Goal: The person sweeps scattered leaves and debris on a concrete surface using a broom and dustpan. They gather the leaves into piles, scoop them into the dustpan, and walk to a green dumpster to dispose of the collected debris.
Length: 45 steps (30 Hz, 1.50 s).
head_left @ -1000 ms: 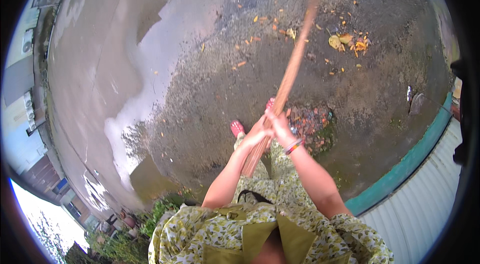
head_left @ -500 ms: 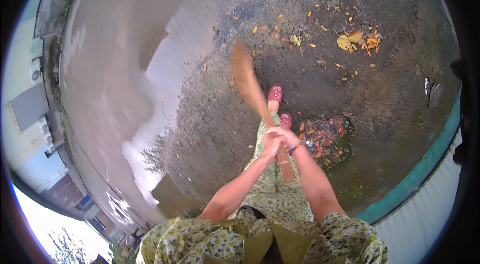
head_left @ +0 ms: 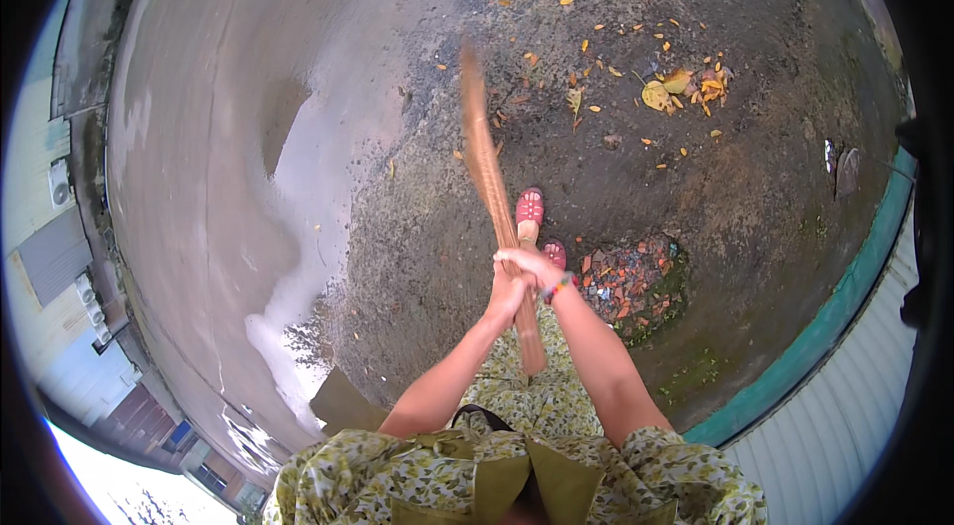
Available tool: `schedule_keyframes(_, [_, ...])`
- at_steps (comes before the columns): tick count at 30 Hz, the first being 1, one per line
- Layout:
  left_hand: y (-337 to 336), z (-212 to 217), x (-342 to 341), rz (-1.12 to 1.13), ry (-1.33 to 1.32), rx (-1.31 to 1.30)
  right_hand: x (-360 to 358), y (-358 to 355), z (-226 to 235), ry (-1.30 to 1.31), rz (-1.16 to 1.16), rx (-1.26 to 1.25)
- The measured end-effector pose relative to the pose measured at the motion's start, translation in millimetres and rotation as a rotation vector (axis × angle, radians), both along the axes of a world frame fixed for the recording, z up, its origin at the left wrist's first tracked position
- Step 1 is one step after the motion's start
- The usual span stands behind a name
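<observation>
Left hand [head_left: 506, 295] and right hand [head_left: 537, 267] clamped fingers round the stick broom [head_left: 486, 162]; it seemed light, springy; best gripped near its butt.

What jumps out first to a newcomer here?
First, the long brown broom up the middle, gripped by the left hand and right hand, its far end blurred. Then the pinkish-red shoes just right of it, with a patch of reddish rubble farther right. Last, the yellow leaf clump at upper right and the pale, shiny puddle on the left.
</observation>
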<state>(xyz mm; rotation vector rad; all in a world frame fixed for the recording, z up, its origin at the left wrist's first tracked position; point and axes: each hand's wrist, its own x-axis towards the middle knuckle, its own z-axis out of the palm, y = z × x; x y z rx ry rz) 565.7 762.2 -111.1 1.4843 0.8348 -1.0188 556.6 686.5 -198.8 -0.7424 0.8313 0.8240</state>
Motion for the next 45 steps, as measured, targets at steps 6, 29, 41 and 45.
schedule_keyframes(6, [-31.0, -9.6, 44.2, -0.167, 0.118, -0.165, 24.9, -42.9, 6.6, 0.141, -0.104, -0.095])
schedule_keyframes(29, [-174.0, -57.8, 21.7, -0.073, -0.026, -0.141, 22.9, -187.3, -27.4, 0.092, -0.017, -0.043])
schedule_keyframes(41, [-305.1, 51.8, 20.6, -0.034, 0.246, -0.232, -11.8, -309.0, 45.1, 0.041, -0.062, -0.3])
schedule_keyframes(45, [-358.0, 9.1, -4.3, -0.113, 0.225, -0.25, -15.9, -374.1, 46.0, 0.189, -0.055, -0.158])
